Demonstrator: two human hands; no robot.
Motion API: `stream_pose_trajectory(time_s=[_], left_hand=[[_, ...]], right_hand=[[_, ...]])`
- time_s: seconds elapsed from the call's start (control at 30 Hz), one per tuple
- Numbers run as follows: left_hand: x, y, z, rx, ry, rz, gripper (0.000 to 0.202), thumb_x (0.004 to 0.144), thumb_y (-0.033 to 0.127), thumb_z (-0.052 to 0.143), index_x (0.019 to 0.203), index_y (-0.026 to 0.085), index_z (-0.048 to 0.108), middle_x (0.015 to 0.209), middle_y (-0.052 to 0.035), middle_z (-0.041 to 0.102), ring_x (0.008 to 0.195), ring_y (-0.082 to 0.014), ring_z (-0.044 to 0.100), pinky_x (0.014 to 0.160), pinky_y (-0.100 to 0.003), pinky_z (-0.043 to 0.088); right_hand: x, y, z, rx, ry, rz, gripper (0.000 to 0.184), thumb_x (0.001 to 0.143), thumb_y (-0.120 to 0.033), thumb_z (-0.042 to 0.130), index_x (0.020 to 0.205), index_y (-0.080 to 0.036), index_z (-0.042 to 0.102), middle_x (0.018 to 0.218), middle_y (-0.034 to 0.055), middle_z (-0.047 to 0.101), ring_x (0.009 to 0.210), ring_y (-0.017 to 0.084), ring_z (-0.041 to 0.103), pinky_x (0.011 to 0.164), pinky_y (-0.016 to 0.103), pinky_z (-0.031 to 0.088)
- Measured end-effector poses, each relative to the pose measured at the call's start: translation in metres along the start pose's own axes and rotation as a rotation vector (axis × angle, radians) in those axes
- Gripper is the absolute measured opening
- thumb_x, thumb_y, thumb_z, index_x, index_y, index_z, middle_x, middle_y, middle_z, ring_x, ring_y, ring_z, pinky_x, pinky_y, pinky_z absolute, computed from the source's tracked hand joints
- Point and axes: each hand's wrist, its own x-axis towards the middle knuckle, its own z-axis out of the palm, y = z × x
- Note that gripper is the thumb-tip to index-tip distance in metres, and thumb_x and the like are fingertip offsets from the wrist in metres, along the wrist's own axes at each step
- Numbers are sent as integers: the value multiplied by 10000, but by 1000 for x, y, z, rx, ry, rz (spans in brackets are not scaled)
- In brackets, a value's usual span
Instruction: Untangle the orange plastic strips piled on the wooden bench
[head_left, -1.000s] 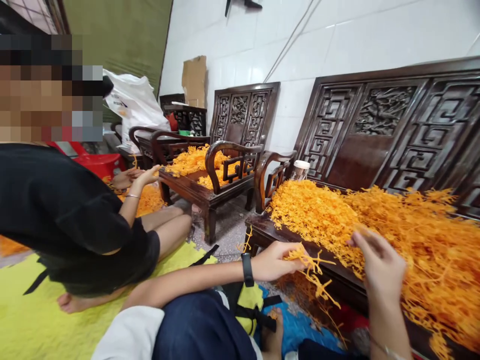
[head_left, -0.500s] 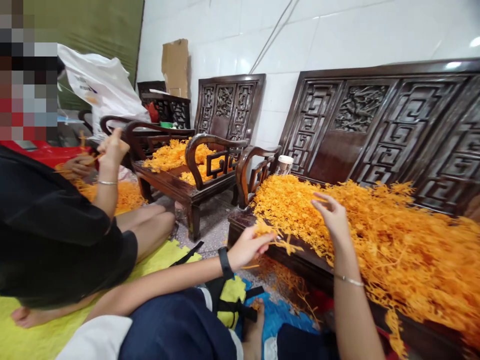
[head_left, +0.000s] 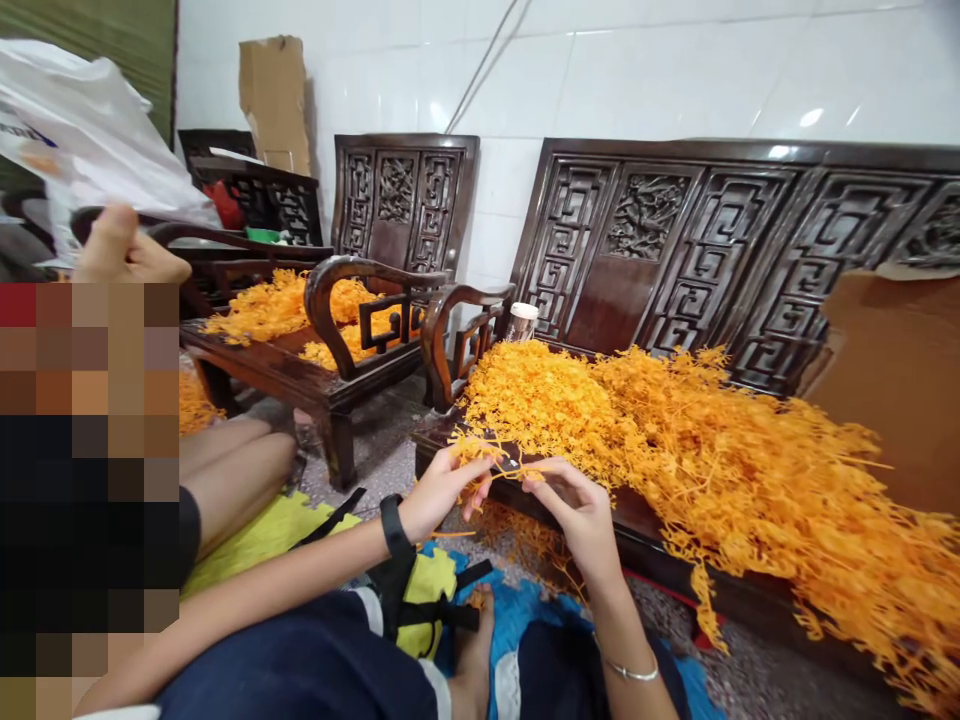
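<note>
My left hand (head_left: pixel 439 490) and my right hand (head_left: pixel 574 510) are close together in front of the bench edge. Both pinch the same orange plastic sprig (head_left: pixel 501 463), which stretches between them. Behind them a big heap of orange sprigs (head_left: pixel 697 450) covers the seat of the dark carved wooden bench (head_left: pixel 660 250). A black band circles my left wrist and a thin bracelet my right. I sit on the floor with my knees drawn up beneath my arms.
Another person sits at my left, one hand (head_left: pixel 124 250) raised. A carved armchair (head_left: pixel 352 320) holds more orange sprigs. A small white-lidded jar (head_left: pixel 520 322) stands on the bench. Brown cardboard (head_left: pixel 892 380) leans at the right. Yellow and blue mats cover the floor.
My right hand came down from the heap and met my left hand on the sprig. The view swung to the right, and the other person's hand rose.
</note>
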Motion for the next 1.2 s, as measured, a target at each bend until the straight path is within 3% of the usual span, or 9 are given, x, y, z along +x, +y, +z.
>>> stream_pose_trajectory(time_s=[0.13, 0.37, 0.5, 0.63, 0.73, 0.87, 1.0, 1.1, 1.2], left_hand=[[-6, 7, -2, 43, -159, -56, 291, 740, 389, 576, 837, 127, 497, 505, 77, 354, 421, -35, 273, 390, -151, 226], [-10, -3, -6, 280, -489, -62, 231, 696, 311, 616, 783, 108, 548, 729, -13, 529, 667, -105, 452, 631, -220, 360], [-10, 2, -22, 234, -279, 45, 283, 699, 364, 616, 795, 112, 532, 739, -25, 541, 669, -110, 466, 640, -224, 364], [-7, 7, -24, 247, -108, 47, 316, 712, 411, 600, 800, 117, 525, 621, 26, 447, 517, -58, 330, 484, -188, 259], [-5, 7, -12, 160, -96, -6, 332, 706, 424, 608, 799, 124, 499, 549, 66, 328, 468, -39, 239, 438, -182, 181], [-5, 10, -4, 98, -17, -31, 346, 708, 436, 600, 820, 124, 500, 507, 76, 299, 441, -33, 217, 420, -178, 133], [-6, 17, -4, 65, -15, -84, 347, 713, 420, 602, 882, 133, 504, 496, 82, 293, 427, -29, 206, 404, -168, 121], [-6, 18, -3, 64, -63, -85, 369, 722, 395, 604, 972, 156, 477, 518, 80, 337, 427, -31, 235, 386, -153, 161], [-4, 13, -1, 102, -112, -95, 370, 751, 399, 568, 1010, 166, 444, 542, 71, 389, 422, -40, 298, 367, -147, 235]], right_hand=[[-21, -5, -5, -117, -40, -73, 95, 820, -250, 545, 800, -179, 605, 814, 54, 589, 801, 175, 547, 725, 277, 432], [-82, -1, -12, -219, -85, 84, 194, 849, -270, 477, 686, -171, 514, 705, 31, 544, 674, 145, 530, 633, 223, 420], [-114, 12, -49, -265, 128, 176, 173, 783, -295, 565, 663, -171, 562, 651, 26, 563, 622, 146, 554, 587, 196, 446], [-122, 11, -72, -212, 312, 274, 245, 714, -300, 649, 931, -188, 625, 800, 45, 630, 708, 180, 613, 662, 228, 495], [-91, 0, -61, -219, 374, 140, 199, 730, -287, 641, 904, -192, 635, 873, 61, 623, 790, 196, 601, 732, 279, 494], [2, -6, -47, -241, 338, -161, 127, 791, -275, 570, 851, -195, 649, 923, 71, 602, 908, 204, 555, 841, 347, 443], [90, 12, -55, -351, 181, -201, 357, 790, -282, 553, 1142, -225, 559, 1195, 91, 487, 1099, 218, 467, 898, 372, 412], [106, 30, -58, -475, 97, -42, 484, 739, -273, 602, 1211, -214, 510, 1356, 109, 324, 1259, 269, 284, 984, 437, 314], [81, 36, -47, -372, 94, -4, 361, 754, -312, 586, 1092, -185, 589, 1298, 123, 410, 1228, 273, 337, 949, 435, 353]])
